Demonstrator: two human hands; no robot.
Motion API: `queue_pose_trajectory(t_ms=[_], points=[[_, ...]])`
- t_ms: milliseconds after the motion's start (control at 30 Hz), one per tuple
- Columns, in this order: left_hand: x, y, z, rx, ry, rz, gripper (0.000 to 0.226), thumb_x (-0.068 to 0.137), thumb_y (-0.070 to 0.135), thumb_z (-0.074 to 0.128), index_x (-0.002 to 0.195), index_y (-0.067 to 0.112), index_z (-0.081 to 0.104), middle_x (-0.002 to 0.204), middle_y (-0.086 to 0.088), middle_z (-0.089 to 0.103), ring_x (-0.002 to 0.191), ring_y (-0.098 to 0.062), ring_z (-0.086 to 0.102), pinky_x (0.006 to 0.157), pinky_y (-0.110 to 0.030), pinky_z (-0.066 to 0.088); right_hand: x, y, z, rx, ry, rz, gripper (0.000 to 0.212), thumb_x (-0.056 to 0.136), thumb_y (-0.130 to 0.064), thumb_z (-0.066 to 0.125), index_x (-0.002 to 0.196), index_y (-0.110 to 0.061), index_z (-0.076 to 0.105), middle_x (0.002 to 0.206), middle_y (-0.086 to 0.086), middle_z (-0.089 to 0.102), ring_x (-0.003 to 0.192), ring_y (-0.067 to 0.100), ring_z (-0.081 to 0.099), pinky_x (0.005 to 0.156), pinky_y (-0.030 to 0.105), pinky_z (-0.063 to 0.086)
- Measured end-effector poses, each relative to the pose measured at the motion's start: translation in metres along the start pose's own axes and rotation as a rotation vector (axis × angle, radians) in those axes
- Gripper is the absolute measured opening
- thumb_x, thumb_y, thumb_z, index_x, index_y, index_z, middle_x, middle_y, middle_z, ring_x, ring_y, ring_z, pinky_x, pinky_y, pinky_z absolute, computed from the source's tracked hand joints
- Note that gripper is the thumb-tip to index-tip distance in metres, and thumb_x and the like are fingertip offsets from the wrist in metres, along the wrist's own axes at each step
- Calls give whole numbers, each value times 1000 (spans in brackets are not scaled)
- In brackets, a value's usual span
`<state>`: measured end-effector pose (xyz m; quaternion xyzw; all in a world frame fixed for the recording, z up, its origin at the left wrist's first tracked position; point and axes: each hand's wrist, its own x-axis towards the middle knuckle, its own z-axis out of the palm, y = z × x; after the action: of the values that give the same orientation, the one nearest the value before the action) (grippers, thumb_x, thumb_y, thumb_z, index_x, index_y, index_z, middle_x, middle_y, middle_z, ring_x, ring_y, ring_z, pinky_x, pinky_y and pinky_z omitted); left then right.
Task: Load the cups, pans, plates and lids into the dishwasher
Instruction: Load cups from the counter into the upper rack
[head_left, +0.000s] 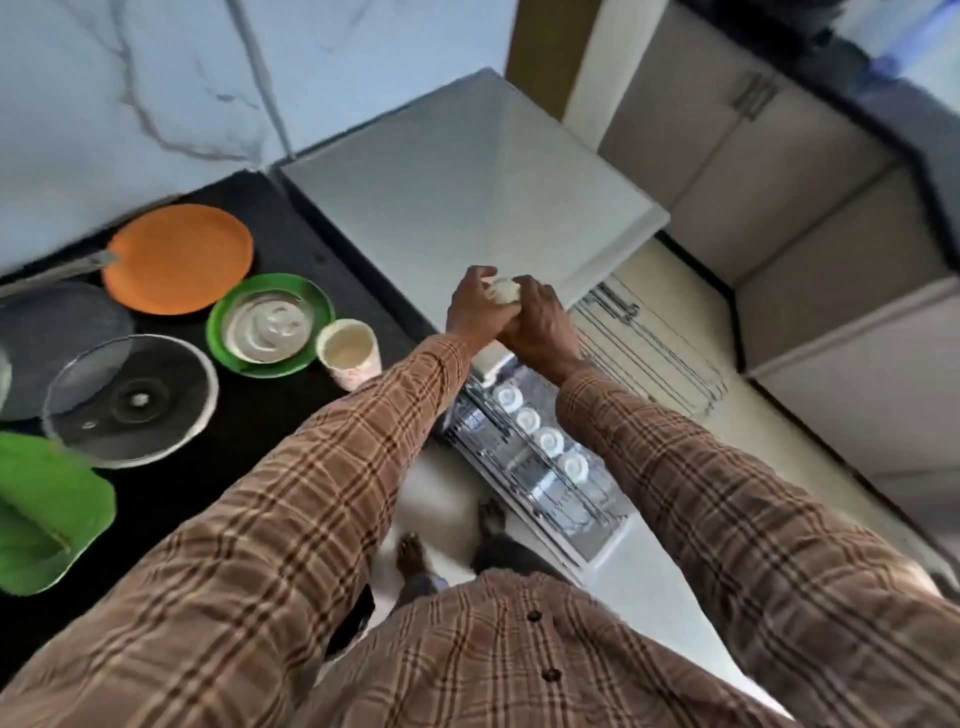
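My left hand (475, 306) and my right hand (543, 319) are together above the dishwasher's front edge, both gripping a small white cup (503, 290) between them. Below my arms the pulled-out upper rack (524, 467) holds several white cups (535, 431) turned upside down in a row. On the black counter (291, 218) to the left stand a paper cup (349, 353), a green plate (270, 325) with a white dish on it, an orange plate (179, 258), a glass lid (130, 400) and a grey pan (47, 332).
The dishwasher's white top (457, 197) lies ahead of my hands. A wire rack (654, 353) extends to the right over the pale floor. Beige cabinet doors (753, 171) line the right side. A green board (47, 514) sits at the counter's left edge. My bare feet (447, 545) stand below.
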<state>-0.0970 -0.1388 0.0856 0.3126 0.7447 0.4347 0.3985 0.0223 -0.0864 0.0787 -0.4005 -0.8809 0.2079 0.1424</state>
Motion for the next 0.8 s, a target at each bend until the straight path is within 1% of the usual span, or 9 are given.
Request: queue_pose_trajectory(t_ms=[100,167,267,367,433,533,600,700,800], points=[[-18,-3,55,59,-124,49,68,73,29,84,133,20,53,126,-4,66,110,-22,65,100,-39,54,-44,42,-16,-22,-8,169,62,84,-38,75,131,-10,45,123,12,62,110,30,56,92,48,53],[-29,-11,88,123,-208,53,65,80,29,81,136,19,50,130,-4,65,111,-22,64,99,-37,53,-74,66,-23,18,-35,279,73,83,-41,77,140,-13,41,131,13,58,119,31,53,100,46,49],[-44,-33,135,257,-324,93,65,86,37,76,140,21,44,130,-4,62,111,-22,62,98,-37,52,-126,109,-21,104,-31,459,85,81,-44,80,149,-14,36,138,18,55,129,35,49,103,45,44],[-54,-69,170,509,-436,198,65,90,34,73,144,17,40,138,-10,55,118,-28,59,98,-43,51,-175,155,-3,153,-17,609,75,77,-43,83,137,-14,48,127,17,61,120,35,53,94,42,47],[-61,-96,192,661,-516,276,64,92,27,68,146,12,38,143,-13,49,124,-31,54,100,-48,50,-206,189,18,159,-4,693,70,73,-42,86,128,-12,55,123,13,60,115,33,50,94,44,46],[-66,-135,220,810,-578,371,64,91,22,68,145,8,38,141,-17,45,124,-33,51,96,-50,51,-238,233,50,123,-8,780,70,69,-48,84,124,-13,59,124,9,56,115,32,46,95,45,43],[-66,-161,239,891,-599,385,67,90,24,69,146,8,36,140,-18,44,121,-34,51,95,-50,50,-252,259,74,180,-15,832,65,71,-48,80,120,-10,59,121,10,57,111,31,48,93,43,41],[-60,-188,263,1013,-645,360,72,93,32,67,151,10,30,140,-19,43,122,-35,48,101,-53,46,-264,289,106,247,-21,820,57,74,-36,78,120,-9,58,117,11,60,107,32,55,92,42,46],[-51,-203,288,1072,-663,317,75,95,34,66,153,10,27,142,-19,43,123,-34,49,99,-51,48,-266,305,131,274,-41,749,47,79,-24,76,118,-10,55,110,9,63,96,30,59,77,37,50]])
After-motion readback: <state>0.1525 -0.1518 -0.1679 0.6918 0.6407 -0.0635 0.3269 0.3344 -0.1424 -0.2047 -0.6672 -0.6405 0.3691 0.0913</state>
